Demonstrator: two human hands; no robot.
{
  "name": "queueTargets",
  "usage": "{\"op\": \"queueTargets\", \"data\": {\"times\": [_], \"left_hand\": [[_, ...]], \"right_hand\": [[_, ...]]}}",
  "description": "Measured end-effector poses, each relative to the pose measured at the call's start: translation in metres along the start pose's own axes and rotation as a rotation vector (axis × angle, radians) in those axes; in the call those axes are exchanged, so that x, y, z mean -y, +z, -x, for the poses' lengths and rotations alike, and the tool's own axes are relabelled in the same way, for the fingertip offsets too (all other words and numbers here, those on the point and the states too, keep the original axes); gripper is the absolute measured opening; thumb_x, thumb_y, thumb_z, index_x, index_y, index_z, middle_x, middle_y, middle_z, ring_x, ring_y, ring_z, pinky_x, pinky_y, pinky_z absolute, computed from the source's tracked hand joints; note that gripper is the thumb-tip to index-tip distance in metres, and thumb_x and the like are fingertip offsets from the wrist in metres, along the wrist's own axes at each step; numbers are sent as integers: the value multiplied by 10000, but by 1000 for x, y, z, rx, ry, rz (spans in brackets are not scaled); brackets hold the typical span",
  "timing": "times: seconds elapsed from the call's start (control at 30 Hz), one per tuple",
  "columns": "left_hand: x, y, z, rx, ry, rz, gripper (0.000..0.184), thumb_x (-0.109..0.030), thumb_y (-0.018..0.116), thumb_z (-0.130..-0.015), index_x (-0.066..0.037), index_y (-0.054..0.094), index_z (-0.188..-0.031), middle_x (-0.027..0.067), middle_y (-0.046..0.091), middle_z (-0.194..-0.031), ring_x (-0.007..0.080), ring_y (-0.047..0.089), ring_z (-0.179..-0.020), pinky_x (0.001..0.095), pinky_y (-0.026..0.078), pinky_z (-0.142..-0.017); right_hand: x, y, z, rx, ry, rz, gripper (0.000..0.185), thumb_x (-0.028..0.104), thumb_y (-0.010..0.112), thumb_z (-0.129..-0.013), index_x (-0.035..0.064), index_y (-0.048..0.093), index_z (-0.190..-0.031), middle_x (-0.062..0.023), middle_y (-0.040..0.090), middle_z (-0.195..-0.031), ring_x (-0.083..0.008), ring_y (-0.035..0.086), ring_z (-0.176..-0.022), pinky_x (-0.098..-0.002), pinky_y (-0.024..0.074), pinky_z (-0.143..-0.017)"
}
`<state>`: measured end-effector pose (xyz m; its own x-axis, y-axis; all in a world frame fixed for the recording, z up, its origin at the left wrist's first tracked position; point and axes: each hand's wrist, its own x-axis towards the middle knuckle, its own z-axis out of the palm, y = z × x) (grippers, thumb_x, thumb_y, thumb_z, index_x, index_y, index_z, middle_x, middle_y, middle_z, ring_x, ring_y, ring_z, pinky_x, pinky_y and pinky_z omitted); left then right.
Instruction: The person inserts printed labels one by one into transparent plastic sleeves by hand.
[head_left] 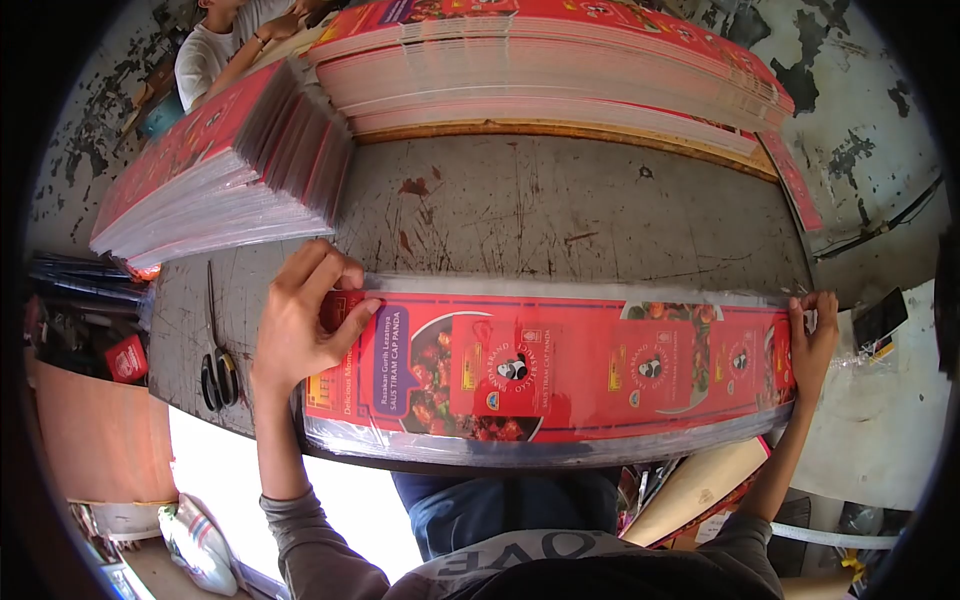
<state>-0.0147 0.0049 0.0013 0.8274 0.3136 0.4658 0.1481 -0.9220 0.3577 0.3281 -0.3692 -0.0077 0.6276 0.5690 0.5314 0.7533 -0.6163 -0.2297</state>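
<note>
A long stack of red printed sheets (585, 375) lies along the near edge of the grey table, its clear plastic margins showing front and back. Panda logos, food pictures and the words "Saus Tiram Cap Panda" cover the top sheet. At the stack's left end, my left hand (305, 320) grips the far corner, thumb on top and fingers curled at the edge. Around the opposite end, my right hand (815, 325) is closed on the corner. Black-handled scissors (218, 375) lie left of my left hand, blades pointing away from me.
On the scratched grey table (560, 210), a fanned pile of similar red sheets (230, 165) stands at the back left. A tall, long pile (560, 75) runs along the back behind a wooden strip (480, 128). Another person (225, 45) sits at the far left.
</note>
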Motion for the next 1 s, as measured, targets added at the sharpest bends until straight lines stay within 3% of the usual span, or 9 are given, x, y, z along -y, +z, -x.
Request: {"op": "queueTargets", "data": {"times": [0.3,0.57,1.0], "left_hand": [[0,2,0,-17,13,26,200,-31,702,-629,-17,555,-764,88,502,-725,228,520,-638,326,441,-571],[-1,-4,1,100,-164,245,180,-2,682,-667,-15,513,-727,54,459,-737,156,460,-637,264,370,-557],[-1,-1,-1,76,-150,288,166,-29,667,-722,0,504,-738,72,503,-733,189,507,-660,288,403,-592]], "right_hand": [[1,1,0,-21,-15,-88,170,59,575,-819,-21,435,-764,-109,426,-695,-245,407,-666,-324,359,-615],[-6,-2,1,26,-53,-98,177,60,577,-801,-16,418,-777,-105,398,-720,-239,382,-709,-299,346,-664],[-6,1,1,51,24,-220,171,74,563,-821,-3,412,-798,-85,400,-748,-185,395,-694,-257,366,-672]]}}
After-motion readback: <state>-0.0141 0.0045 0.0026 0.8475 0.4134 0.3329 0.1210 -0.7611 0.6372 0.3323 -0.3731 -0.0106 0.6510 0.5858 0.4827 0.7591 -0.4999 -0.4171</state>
